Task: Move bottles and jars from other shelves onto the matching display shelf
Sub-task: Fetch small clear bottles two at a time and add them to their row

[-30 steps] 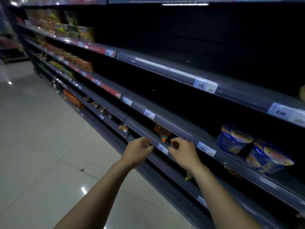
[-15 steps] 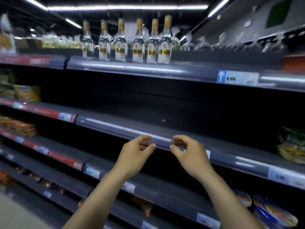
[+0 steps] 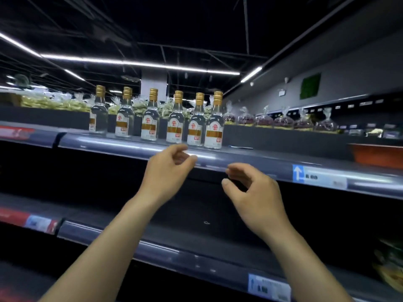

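Several clear glass bottles (image 3: 214,125) with gold caps and white-and-gold labels stand in a row on the top shelf (image 3: 135,147). My left hand (image 3: 168,168) is raised just below the shelf's front edge, under the middle bottles, fingers curled and apart, holding nothing. My right hand (image 3: 253,192) hovers lower and to the right, in front of the dark gap under the top shelf, fingers also loosely curled and empty. Neither hand touches a bottle.
A blue-arrow price tag (image 3: 318,177) sits on the top shelf's rail at right. Bagged goods (image 3: 283,120) line the display behind the bottles, and an orange tray (image 3: 377,154) is at far right. A lower shelf (image 3: 174,253) carries packaged food (image 3: 390,267) at its right end.
The view has tilted up from the low shelves to the top shelf. Both hands rose with it and their fingers spread apart; the bottles now stand just above my left hand.
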The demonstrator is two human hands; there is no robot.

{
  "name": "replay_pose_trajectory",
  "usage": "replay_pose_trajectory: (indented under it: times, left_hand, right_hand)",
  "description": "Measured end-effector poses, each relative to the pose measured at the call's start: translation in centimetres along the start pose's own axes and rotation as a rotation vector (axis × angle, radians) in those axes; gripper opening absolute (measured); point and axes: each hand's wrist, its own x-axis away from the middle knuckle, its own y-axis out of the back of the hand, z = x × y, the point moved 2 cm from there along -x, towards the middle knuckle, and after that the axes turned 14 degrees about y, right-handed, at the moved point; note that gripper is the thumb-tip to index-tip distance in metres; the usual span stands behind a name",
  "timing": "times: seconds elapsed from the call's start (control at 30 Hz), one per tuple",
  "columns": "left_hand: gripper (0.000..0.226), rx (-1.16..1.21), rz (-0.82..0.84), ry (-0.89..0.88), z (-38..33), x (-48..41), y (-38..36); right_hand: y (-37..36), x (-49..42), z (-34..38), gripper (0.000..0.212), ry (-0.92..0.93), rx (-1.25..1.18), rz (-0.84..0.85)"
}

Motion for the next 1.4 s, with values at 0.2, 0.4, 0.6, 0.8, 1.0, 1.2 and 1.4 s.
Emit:
replay_pose_trajectory:
  times: [0.2, 0.4, 0.6, 0.8, 1.0, 1.2, 1.4]
  left_hand:
    - [0.053, -0.106, -0.090, -0.142, -3.7, -4.9, -0.6]
    - [0.067, -0.275, -0.127, -0.174, -4.4, -8.3, -2.7]
    - [0.044, -0.370, -0.128, -0.150, -3.6, -9.9, -3.6]
    - [0.045, -0.393, -0.153, -0.072, -3.6, -11.0, -3.6]
    - [0.040, -0.455, -0.168, -0.039, -3.7, -11.3, -3.9]
    - [0.040, -0.382, -0.180, -0.075, -3.7, -10.8, -3.8]
    - [0.037, -0.231, -0.088, -0.163, -5.6, -10.1, -4.5]
  right_hand:
    - [0.8, -6.4, 1.3, 0.037, 0.156, 0.129, -0.084]
    - [-1.3, -11.7, -1.1, 0.058, 0.093, 0.223, -0.013]
    - [-3.0, -14.1, -2.9, 0.062, 0.020, 0.301, 0.057]
    - [-4.0, -15.0, -3.4, 0.080, -0.087, 0.380, 0.106]
    - [-4.0, -15.2, -3.4, 0.070, -0.126, 0.365, 0.044]
    - [-2.6, -14.4, -3.2, 0.053, -0.053, 0.350, -0.121]
    - [0.3, -13.7, -1.5, 0.031, 0.040, 0.388, -0.156]
